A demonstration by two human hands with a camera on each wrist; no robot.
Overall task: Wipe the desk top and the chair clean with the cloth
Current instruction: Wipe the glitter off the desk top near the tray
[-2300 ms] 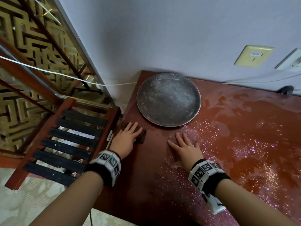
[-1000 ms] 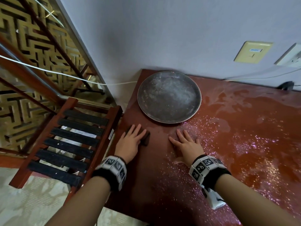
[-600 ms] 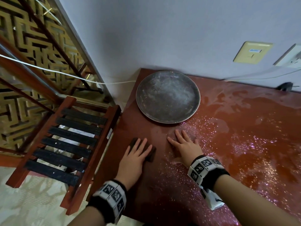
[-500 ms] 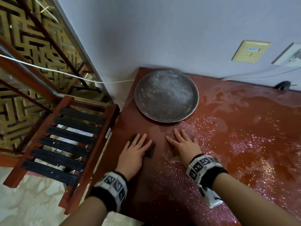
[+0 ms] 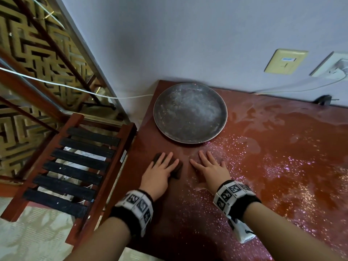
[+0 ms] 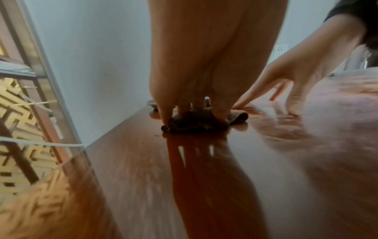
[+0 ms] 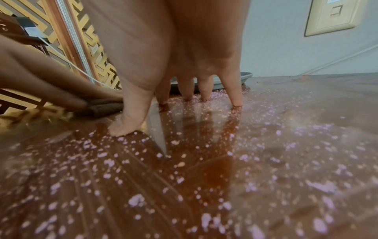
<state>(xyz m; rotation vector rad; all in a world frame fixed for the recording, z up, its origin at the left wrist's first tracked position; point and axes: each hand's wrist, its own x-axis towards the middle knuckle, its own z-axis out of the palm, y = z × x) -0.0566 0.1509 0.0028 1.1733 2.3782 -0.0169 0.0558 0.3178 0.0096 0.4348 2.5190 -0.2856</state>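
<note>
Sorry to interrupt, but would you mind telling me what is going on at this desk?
A person is wiping the red desk top. The left hand presses a dark cloth flat on the desk near its left edge, in front of a round metal tray. The right hand rests flat on the desk beside it, fingers spread. Pale specks cover the desk to the right, so much remains unwiped. The slatted chair stands left of the desk, untouched.

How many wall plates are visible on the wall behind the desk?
2. A yellowish wall plate is above the desk's far edge; a white outlet with a plug and cable in it sits to its right, cut by the frame edge. More may lie out of view.
</note>
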